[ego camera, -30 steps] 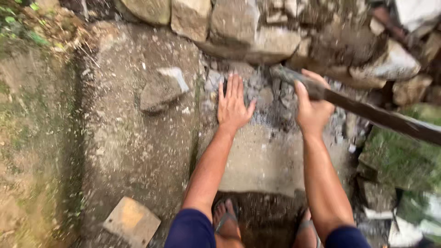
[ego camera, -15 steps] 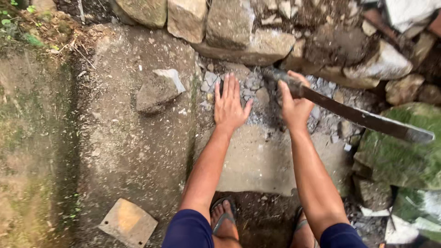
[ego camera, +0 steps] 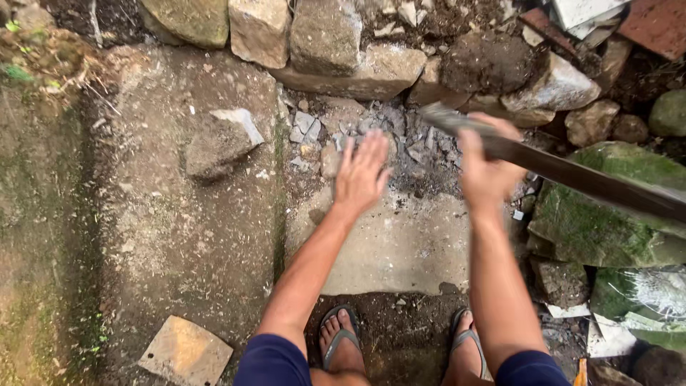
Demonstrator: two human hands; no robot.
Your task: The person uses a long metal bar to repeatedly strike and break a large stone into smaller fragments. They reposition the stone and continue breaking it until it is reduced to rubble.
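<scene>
My left hand [ego camera: 363, 171] is spread flat, fingers apart, over grey rubble [ego camera: 336, 136] at the far edge of a pale concrete slab [ego camera: 396, 246]. My right hand [ego camera: 487, 170] grips the handle of a long dark machete [ego camera: 572, 171]; its blade runs off to the right over a mossy green stone [ego camera: 607, 221]. Both hands look motion-blurred. My feet in flip-flops [ego camera: 343, 339] stand on dark soil just below the slab.
A row of rough stones [ego camera: 325, 36] lines the far side. A loose grey rock [ego camera: 218, 143] lies on the dirt to the left. A flat tan tile [ego camera: 186, 350] sits at the lower left. Broken stones and debris crowd the right side.
The view has shifted, and both hands now sit lower and nearer the slab. The machete stays in my right hand, its blade still pointing right.
</scene>
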